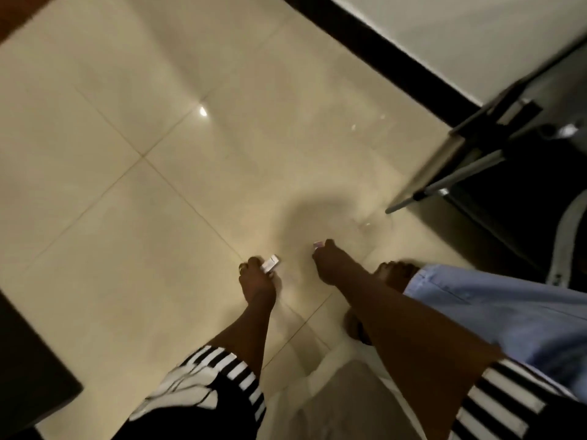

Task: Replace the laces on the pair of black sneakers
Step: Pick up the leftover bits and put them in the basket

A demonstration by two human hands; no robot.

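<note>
- Presently, left hand (255, 277): grip curled round a small pale tag-like piece (270, 264), which pokes out forward and to the right of the knuckles; what it is cannot be told through the blur.
- Right hand (327, 265): fingertips pinch a small whitish-pink piece (318, 245), held forward of the hand.
- Relation: the two hands hang near each other above the tiled floor (127, 138), the held pieces pointing roughly toward one another, apart.
- Task's things: no black sneakers and no laces in view; direction from either grip cannot be told.
- Judgement: neither hand is nearer; the sneakers must first be found.
- Other: metal stand leg (444, 182) to the right; bare foot (394, 274) beside the right forearm.
</note>
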